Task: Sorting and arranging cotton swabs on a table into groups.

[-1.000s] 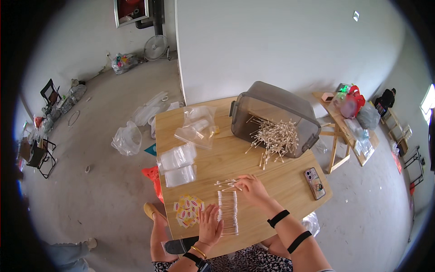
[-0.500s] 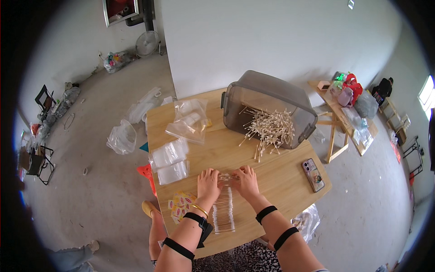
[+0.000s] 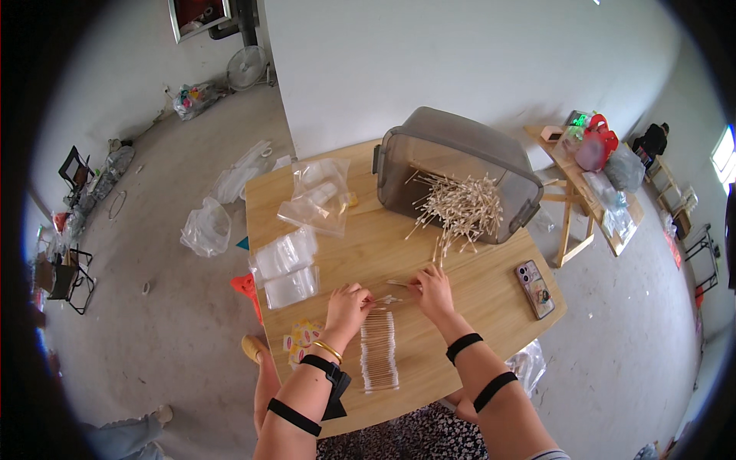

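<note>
Cotton swabs (image 3: 379, 353) lie side by side in a neat ladder-like row on the wooden table (image 3: 468, 337), in front of me. At the far end of this row, my left hand (image 3: 349, 310) is pinched on swab ends, close to a few loose swabs on the tabletop. My right hand (image 3: 434, 293) is closed on a swab whose stick points left from the fingertips. Beyond it, a tilted grey translucent bin (image 3: 468, 138) lies on its side, and a heap of loose swabs (image 3: 460, 205) spills from its mouth.
Left on the table are stacked clear plastic bags (image 3: 290, 268), larger bags (image 3: 318, 195) and small yellow-and-white labels (image 3: 300, 337). A phone (image 3: 534, 289) lies near the right edge. A second wooden table (image 3: 576, 184) stands at the right, and plastic bags (image 3: 205, 228) lie on the floor.
My hands have moved apart; the right one has shifted right and slightly away from me with a swab. Loose swabs now show between them.
</note>
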Available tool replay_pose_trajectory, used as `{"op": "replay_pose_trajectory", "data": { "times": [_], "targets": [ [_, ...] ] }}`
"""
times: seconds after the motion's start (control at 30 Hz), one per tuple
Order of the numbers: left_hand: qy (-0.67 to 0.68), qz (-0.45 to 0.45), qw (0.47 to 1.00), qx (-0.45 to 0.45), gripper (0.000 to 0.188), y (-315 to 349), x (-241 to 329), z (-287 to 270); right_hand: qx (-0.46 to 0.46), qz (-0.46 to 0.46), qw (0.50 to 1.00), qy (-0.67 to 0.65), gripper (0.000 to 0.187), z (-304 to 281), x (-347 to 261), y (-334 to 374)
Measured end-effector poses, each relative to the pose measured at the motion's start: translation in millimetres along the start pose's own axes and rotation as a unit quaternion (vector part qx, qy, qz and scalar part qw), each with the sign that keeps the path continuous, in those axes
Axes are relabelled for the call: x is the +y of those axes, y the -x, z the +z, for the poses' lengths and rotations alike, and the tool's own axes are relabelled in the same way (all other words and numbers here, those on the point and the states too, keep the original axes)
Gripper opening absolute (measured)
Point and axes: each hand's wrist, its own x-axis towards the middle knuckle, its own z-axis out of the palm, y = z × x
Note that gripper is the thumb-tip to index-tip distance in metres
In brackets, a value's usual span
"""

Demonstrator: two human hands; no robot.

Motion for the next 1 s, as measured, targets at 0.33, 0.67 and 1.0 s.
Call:
{"op": "replay_pose_trajectory", "data": {
  "times": [0.33,0.67,1.0],
  "targets": [
    [0.038,-0.07,0.993,0.083,0.032,34,9,-7,0.03,-0.008,0.993,-0.115,0.028,15,-37,-2],
    [-0.163,0.043,0.978,-0.121,0.08,37,20,20,0.02,0.027,0.952,-0.304,0.036,55,-69,16],
    [-0.152,0.039,0.981,-0.112,0.088,44,19,19,-0.004,0.086,0.996,-0.02,0.048,-11,-31,75]
  ]
}}
